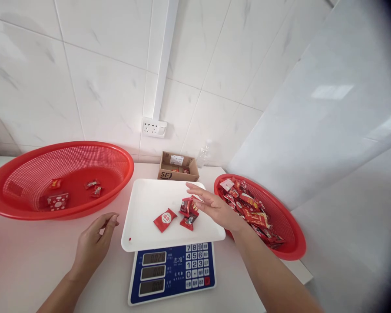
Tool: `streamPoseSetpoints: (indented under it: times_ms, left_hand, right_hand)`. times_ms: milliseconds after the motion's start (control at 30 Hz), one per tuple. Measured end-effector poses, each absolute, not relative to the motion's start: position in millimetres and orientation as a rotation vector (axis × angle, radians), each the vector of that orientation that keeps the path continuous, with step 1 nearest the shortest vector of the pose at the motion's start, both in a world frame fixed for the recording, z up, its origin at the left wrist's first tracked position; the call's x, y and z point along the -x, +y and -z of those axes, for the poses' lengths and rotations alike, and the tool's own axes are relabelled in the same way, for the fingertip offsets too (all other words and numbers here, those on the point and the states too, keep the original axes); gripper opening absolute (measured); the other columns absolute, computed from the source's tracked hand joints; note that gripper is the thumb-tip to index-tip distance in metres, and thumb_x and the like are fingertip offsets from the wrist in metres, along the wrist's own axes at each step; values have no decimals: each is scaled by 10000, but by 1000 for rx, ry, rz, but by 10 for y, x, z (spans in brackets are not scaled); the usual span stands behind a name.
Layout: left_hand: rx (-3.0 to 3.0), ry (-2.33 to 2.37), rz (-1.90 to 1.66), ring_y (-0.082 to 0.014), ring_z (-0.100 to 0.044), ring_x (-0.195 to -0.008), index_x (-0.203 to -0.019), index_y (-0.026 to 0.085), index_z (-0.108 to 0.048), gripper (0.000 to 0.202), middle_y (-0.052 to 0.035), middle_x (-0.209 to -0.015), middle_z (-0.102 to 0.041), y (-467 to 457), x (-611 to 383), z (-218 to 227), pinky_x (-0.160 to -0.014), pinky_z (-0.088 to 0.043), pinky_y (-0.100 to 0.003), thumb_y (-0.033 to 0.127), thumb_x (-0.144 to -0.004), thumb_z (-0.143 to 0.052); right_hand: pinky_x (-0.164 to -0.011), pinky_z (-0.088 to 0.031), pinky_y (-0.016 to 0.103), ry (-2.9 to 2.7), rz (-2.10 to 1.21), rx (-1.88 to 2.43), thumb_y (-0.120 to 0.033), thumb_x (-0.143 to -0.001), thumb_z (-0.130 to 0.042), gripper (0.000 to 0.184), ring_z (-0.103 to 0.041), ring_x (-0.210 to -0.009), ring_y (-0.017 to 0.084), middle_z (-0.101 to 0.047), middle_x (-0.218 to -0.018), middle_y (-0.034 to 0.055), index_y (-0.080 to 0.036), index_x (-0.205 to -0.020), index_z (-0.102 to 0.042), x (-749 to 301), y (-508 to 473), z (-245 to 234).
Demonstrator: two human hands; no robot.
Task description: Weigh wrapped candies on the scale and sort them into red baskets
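Note:
My right hand (pixel 217 211) is over the right side of the white scale tray (pixel 143 195), fingers stretched out. Its thumb and fingertips are right beside a small cluster of red wrapped candies (pixel 189 213), and I cannot tell whether they touch. A flatter red candy packet (pixel 165 220) with a pale round label lies a little to the left on the tray. My left hand (pixel 96 241) hovers left of the tray with fingers curled and thumb against them; nothing shows in it. Beneath the tray sits the scale's blue panel (pixel 169 278), with lit digits and number keys.
On the left, a large red basket (pixel 124 174) holds several candies. A smaller red basket (pixel 299 243) at right is heaped with red packets. Behind the tray stand a cardboard box (pixel 182 176) and a clear bottle (pixel 202 154). A wall socket (pixel 154 127) is above.

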State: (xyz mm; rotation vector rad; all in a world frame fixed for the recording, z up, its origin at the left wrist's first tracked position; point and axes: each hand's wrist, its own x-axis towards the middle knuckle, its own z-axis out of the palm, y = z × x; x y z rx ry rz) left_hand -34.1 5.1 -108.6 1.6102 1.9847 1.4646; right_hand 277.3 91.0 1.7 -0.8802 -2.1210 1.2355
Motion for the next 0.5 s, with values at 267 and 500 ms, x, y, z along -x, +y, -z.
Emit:
streamPoseSetpoints:
  times_ms: [267, 500]
  left_hand:
    - [-1625, 2004, -1452, -161, -659, -636, -817, 226, -605, 365, -27, -725, -700, 48, 339, 1057, -576, -511, -224, 541, -787, -424]
    - [-1598, 2025, -1402, -156, -660, -661, -829, 228, -609, 358, -20, -736, -701, 53, 335, 1054, -600, -507, -219, 530, -778, -424]
  right_hand:
    - [-938, -451, 405, -2165, -887, 1334, -259, -838, -512, 300, -583, -1068, 215, -639, -1165, 37, -269, -1112, -633, -2735, 777, 101]
    - [-936, -444, 375, -2108, -824, 1451, -319, -830, -511, 312, -570, -1100, 217, -625, -1203, 32, -257, -1117, -617, -3065, 706, 5]
